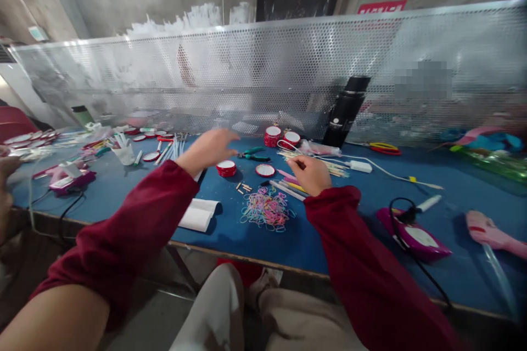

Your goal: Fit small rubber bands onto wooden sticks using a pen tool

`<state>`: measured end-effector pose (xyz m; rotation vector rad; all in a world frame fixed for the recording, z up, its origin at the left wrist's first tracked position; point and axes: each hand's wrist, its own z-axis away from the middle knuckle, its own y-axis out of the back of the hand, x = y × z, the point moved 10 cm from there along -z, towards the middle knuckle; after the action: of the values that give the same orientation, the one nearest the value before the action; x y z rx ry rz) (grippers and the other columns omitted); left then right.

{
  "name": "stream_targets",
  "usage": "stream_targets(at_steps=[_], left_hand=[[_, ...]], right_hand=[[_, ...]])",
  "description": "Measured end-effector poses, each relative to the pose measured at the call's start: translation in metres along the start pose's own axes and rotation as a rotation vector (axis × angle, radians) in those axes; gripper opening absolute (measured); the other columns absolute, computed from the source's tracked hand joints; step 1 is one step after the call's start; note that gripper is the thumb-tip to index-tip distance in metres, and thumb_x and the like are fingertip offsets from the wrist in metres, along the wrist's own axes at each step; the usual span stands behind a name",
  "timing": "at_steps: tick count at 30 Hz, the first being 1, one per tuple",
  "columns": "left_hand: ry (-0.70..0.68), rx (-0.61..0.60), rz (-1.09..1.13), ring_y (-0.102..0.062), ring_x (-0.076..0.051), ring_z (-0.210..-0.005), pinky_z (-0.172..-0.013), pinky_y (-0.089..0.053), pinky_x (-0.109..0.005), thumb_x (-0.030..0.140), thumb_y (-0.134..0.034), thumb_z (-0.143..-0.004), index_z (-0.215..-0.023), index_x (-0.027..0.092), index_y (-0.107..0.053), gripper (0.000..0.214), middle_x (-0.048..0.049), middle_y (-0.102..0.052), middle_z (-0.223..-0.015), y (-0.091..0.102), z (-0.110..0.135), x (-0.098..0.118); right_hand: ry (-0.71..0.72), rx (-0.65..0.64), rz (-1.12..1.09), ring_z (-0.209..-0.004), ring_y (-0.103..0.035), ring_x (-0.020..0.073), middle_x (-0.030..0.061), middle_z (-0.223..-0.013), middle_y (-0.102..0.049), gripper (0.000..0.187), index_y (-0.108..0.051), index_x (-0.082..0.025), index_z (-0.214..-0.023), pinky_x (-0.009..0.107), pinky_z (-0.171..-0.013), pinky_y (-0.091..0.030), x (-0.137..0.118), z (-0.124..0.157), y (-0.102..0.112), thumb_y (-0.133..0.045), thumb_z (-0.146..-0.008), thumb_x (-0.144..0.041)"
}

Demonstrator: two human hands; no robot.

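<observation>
My left hand (pixel 209 148) hovers blurred above the blue table (pixel 349 219), fingers spread, holding nothing, just left of a red round lid (pixel 226 168) and green-handled pliers (pixel 252 154). My right hand (pixel 310 174) rests curled on the table over several thin coloured sticks (pixel 288 186); whether its fingers pinch one of them I cannot tell. A heap of small coloured rubber bands (pixel 267 209) lies in front of it. Both arms wear dark red sleeves.
A perforated metal screen (pixel 263 77) walls the table's far side. A black flask (pixel 345 112), red tape rolls (pixel 282 137), white paper rolls (pixel 200 215), a purple glue gun with black cord (pixel 414 236) and a pink tool (pixel 492 233) lie about. Another person's hand (pixel 6 186) shows at the left edge.
</observation>
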<state>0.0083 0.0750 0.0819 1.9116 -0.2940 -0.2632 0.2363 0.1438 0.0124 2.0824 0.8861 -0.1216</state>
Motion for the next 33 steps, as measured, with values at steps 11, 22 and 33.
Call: stream_targets(at_steps=[11,22,33], left_hand=[[-0.734,0.120,0.175,-0.064,-0.019,-0.094,-0.079,-0.050,-0.030,0.026,-0.045,-0.095,-0.100,0.020,-0.069,0.025,-0.0086,-0.070,-0.100,-0.049,0.047,0.196],[-0.259,0.509,0.706,-0.066,-0.017,-0.091,-0.082,-0.052,-0.030,0.024,-0.050,-0.093,-0.099,0.016,-0.068,0.020,-0.0075,-0.073,-0.098,-0.058,0.011,0.113],[-0.166,0.677,0.687,-0.065,-0.012,-0.087,-0.074,-0.051,-0.025,0.026,-0.054,-0.092,-0.097,0.018,-0.068,0.017,-0.0048,-0.071,-0.096,0.047,-0.005,0.030]], right_hand=[[0.116,-0.042,0.224,-0.083,-0.063,0.0215,0.0083,-0.093,-0.073,0.027,-0.072,-0.018,-0.087,0.031,-0.072,-0.040,0.003,-0.003,-0.014,-0.049,-0.089,-0.032],[0.154,-0.103,0.173,-0.080,-0.063,0.0201,0.0069,-0.085,-0.072,0.027,-0.070,-0.019,-0.081,0.030,-0.072,-0.042,0.000,0.001,-0.024,-0.048,-0.089,-0.033],[0.326,-0.038,0.150,-0.085,-0.063,0.0223,0.0075,-0.089,-0.074,0.030,-0.074,-0.019,-0.084,0.035,-0.081,-0.040,-0.079,0.017,0.002,-0.051,-0.092,-0.037]])
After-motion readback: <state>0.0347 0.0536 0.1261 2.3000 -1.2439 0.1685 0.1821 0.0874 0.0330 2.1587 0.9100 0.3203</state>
